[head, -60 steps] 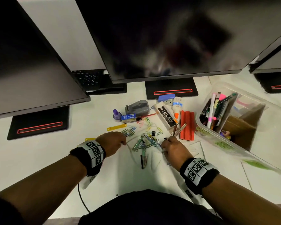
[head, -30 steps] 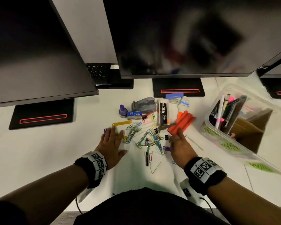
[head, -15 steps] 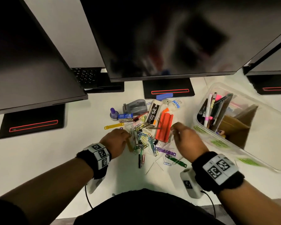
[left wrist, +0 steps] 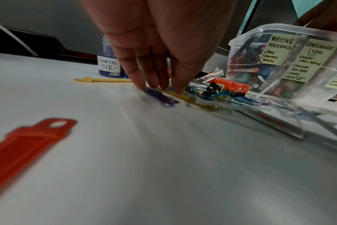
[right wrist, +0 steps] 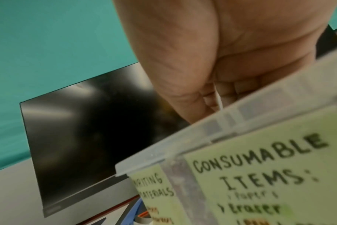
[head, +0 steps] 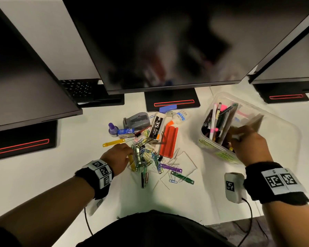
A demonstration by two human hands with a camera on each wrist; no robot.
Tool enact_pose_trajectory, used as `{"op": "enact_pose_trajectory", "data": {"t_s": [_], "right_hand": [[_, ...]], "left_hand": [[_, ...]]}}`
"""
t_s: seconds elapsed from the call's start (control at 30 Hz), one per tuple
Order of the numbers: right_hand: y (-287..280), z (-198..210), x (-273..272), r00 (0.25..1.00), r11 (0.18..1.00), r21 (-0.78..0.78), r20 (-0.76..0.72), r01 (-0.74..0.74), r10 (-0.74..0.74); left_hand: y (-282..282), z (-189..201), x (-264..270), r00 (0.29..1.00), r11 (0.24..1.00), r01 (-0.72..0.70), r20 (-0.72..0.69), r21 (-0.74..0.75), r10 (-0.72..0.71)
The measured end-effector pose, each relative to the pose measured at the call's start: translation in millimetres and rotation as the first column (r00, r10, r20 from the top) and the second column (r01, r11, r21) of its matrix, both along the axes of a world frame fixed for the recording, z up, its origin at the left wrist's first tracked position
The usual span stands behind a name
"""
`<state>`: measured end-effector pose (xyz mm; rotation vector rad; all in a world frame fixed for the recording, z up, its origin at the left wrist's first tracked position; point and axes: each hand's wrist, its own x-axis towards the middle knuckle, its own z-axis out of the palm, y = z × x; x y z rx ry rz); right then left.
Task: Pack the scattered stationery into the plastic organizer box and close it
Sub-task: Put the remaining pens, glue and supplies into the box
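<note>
A clear plastic organizer box (head: 212, 145) stands open at the right, with pens upright in its left compartment and sticky labels on its wall (left wrist: 279, 50). My right hand (head: 237, 138) hovers over its middle compartment and pinches a small pale item (right wrist: 219, 102) between thumb and fingers. A pile of coloured paper clips and binder clips (head: 146, 157) lies mid-table. My left hand (head: 130, 154) is at the pile's left edge; its straight fingertips (left wrist: 158, 85) press on a yellow fastener strip (left wrist: 183, 97) and a purple strip (left wrist: 160, 95).
Behind the pile lie an orange block (head: 169, 141), a black staples box (head: 156, 128), a glue bottle (head: 179, 116), a grey stapler (head: 136, 120) and a stamp-pad ink bottle (head: 112, 129). Green (head: 183, 178) and red (left wrist: 29, 141) strips lie nearby. Monitors overhang the back.
My right hand left the pile and moved right, up over the box, with the pale item. The left hand stayed at the pile's left edge, fingers down on the strips.
</note>
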<state>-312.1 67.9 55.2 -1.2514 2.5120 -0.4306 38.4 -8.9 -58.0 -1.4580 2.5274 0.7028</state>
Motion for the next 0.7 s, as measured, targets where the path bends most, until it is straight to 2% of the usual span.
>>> {"op": "enact_pose_trajectory", "data": {"t_s": [0.13, 0.33, 0.43, 0.53, 0.7], "right_hand": [[5, -4, 6, 0.999, 0.999, -0.003, -0.021, -0.047, 0.047], [7, -2, 3, 1.000, 1.000, 0.009, -0.010, -0.015, 0.015], [5, 6, 7, 0.999, 0.991, -0.125, -0.038, -0.042, 0.038], [2, 9, 31, 0.977, 0.950, -0.228, -0.034, -0.215, 0.213], [1, -17, 78, 0.821, 0.825, -0.024, 0.083, -0.565, 0.565]], "left_hand": [[-1, 3, -6, 1.000, 1.000, 0.021, 0.017, 0.009, -0.021], [-2, 1, -9, 1.000, 1.000, 0.009, 0.028, 0.010, -0.009], [-1, 2, -9, 1.000, 1.000, -0.007, 0.017, 0.031, 0.007], [-2, 3, -10, 1.000, 0.999, -0.011, -0.001, 0.043, 0.011], [0, 9, -8, 0.998, 0.998, -0.003, -0.064, 0.061, 0.007]]}}
